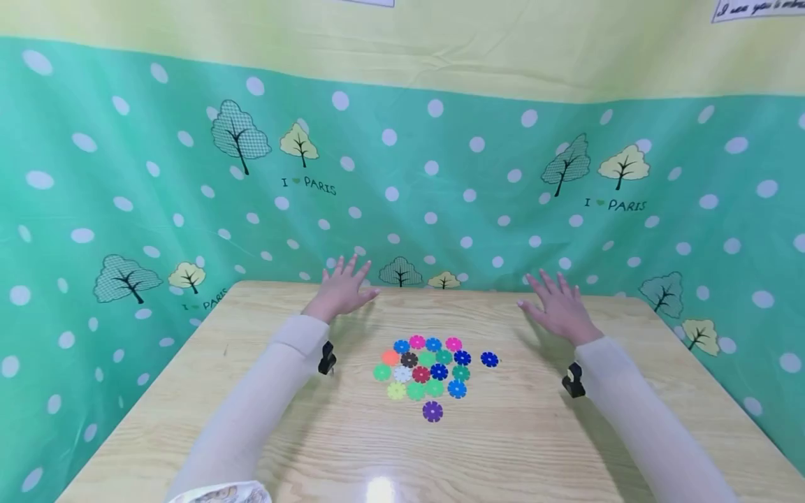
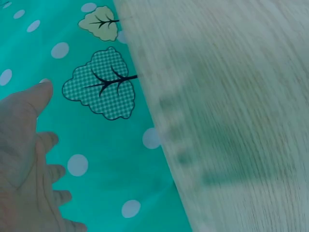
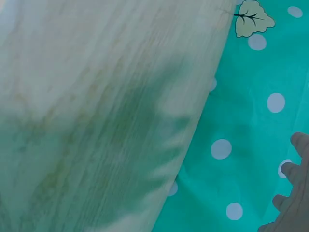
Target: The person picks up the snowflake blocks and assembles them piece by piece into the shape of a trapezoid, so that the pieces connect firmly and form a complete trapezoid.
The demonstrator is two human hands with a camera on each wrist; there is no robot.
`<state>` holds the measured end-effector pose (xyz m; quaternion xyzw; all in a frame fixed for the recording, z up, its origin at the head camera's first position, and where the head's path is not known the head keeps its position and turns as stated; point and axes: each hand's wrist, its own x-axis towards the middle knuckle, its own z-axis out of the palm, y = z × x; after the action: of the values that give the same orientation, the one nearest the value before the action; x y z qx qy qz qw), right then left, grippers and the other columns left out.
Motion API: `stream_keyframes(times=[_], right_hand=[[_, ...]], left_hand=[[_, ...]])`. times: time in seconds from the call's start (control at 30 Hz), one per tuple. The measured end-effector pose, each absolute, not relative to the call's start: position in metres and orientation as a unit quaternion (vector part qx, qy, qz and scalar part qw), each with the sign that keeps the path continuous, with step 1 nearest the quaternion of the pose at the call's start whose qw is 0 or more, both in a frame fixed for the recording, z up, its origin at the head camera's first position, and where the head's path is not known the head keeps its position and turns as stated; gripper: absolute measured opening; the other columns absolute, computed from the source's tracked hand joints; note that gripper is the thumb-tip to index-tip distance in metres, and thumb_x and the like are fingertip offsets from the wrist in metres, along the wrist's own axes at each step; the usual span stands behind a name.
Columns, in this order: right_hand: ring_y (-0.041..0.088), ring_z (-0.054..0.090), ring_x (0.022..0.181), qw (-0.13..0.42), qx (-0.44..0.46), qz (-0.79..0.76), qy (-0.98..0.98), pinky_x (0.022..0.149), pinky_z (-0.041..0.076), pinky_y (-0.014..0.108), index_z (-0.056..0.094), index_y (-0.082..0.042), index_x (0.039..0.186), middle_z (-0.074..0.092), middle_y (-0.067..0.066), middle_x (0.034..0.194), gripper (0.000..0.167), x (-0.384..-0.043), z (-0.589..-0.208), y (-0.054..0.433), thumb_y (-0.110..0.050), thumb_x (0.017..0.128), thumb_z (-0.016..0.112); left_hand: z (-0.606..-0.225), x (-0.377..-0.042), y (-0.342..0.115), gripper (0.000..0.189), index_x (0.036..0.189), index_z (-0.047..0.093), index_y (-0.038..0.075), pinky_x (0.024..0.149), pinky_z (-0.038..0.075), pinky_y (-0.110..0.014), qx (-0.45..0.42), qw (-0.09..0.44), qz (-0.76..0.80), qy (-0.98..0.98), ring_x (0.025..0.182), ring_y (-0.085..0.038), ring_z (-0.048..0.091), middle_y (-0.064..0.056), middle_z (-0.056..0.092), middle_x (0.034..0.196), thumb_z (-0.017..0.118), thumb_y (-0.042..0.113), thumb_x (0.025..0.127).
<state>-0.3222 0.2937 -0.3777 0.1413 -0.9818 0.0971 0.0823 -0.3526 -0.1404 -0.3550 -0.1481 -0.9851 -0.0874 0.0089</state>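
Both hands are held out over the far part of the table with fingers spread, holding nothing. My left hand (image 1: pixel 342 290) is beyond and left of a cluster of flat, notched plastic discs; its palm and fingertips show at the left of the left wrist view. My right hand (image 1: pixel 560 307) is on the far right side, and only some of its fingers (image 3: pixel 289 171) show in the right wrist view. The discs lie flat in rough rows, in several colours. A purple disc (image 1: pixel 432 411) sits apart on the near side, and a dark blue disc (image 1: pixel 489 359) apart on the right.
The wooden table (image 1: pixel 503 447) ends at a green polka-dot cloth (image 1: pixel 440 175) with printed trees, hanging behind and at both sides. Black bands with small devices (image 1: pixel 327 358) are on both wrists. Hand shadows fall on the tabletop.
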Motion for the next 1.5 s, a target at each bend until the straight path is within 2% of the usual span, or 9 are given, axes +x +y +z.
stream_keyframes(times=[0.37, 0.8, 1.03, 1.23, 1.37, 1.5], right_hand=[[0.057, 0.002, 0.134, 0.084, 0.146, 0.092, -0.981, 0.101, -0.001, 0.074, 0.02, -0.006, 0.149, 0.009, 0.027, 0.153, 0.072, -0.322, -0.377, 0.303, -0.054, 0.097, 0.034], [0.054, 0.001, 0.136, 0.076, 0.173, 0.133, -0.973, 0.101, -0.002, 0.074, 0.017, -0.005, 0.15, 0.007, 0.023, 0.155, 0.076, -0.31, -0.388, 0.298, -0.051, 0.096, 0.043], [0.05, 0.005, 0.138, 0.085, 0.207, 0.151, -0.963, 0.107, 0.003, 0.068, 0.02, -0.006, 0.149, 0.009, 0.021, 0.155, 0.074, -0.295, -0.389, 0.286, -0.046, 0.094, 0.049], [0.049, 0.014, 0.137, 0.094, 0.234, 0.175, -0.952, 0.107, 0.012, 0.067, 0.027, -0.004, 0.147, 0.019, 0.023, 0.153, 0.073, -0.285, -0.396, 0.277, -0.043, 0.092, 0.055], [0.046, 0.022, 0.136, 0.103, 0.238, 0.198, -0.945, 0.105, 0.02, 0.066, 0.03, -0.005, 0.146, 0.027, 0.022, 0.15, 0.072, -0.278, -0.396, 0.272, -0.041, 0.091, 0.058], [0.044, 0.026, 0.135, 0.103, 0.237, 0.231, -0.938, 0.105, 0.023, 0.065, 0.033, -0.006, 0.145, 0.031, 0.021, 0.149, 0.071, -0.273, -0.396, 0.266, -0.041, 0.09, 0.06]], left_hand=[[-0.355, -0.355, -0.141, 0.072, 0.151, 0.016, 0.015, 0.107, 0.0, -0.066, -0.162, 0.022, -0.098, -0.982, 0.141, -0.045, 0.0, -0.018, 0.003, 0.157, 0.038, 0.055, 0.096], [-0.362, -0.339, -0.146, 0.071, 0.151, 0.019, 0.013, 0.108, 0.009, -0.066, -0.189, 0.029, -0.075, -0.979, 0.14, -0.045, 0.005, -0.019, 0.013, 0.155, 0.046, 0.049, 0.095], [-0.366, -0.326, -0.147, 0.072, 0.149, 0.024, 0.011, 0.107, 0.012, -0.066, -0.208, 0.054, -0.085, -0.973, 0.139, -0.045, 0.013, -0.02, 0.019, 0.153, 0.052, 0.046, 0.093], [-0.374, -0.306, -0.142, 0.071, 0.146, 0.032, 0.008, 0.106, 0.021, -0.065, -0.245, 0.086, -0.088, -0.962, 0.136, -0.044, 0.025, -0.021, 0.027, 0.15, 0.058, 0.043, 0.091], [-0.383, -0.29, -0.139, 0.07, 0.146, 0.031, 0.008, 0.107, 0.025, -0.062, -0.262, 0.055, -0.137, -0.954, 0.135, -0.043, 0.027, -0.021, 0.027, 0.15, 0.06, 0.039, 0.09], [-0.39, -0.278, -0.136, 0.07, 0.147, 0.029, 0.01, 0.108, 0.025, -0.058, -0.256, -0.001, -0.243, -0.936, 0.136, -0.041, 0.027, -0.019, 0.028, 0.151, 0.062, 0.034, 0.09]])
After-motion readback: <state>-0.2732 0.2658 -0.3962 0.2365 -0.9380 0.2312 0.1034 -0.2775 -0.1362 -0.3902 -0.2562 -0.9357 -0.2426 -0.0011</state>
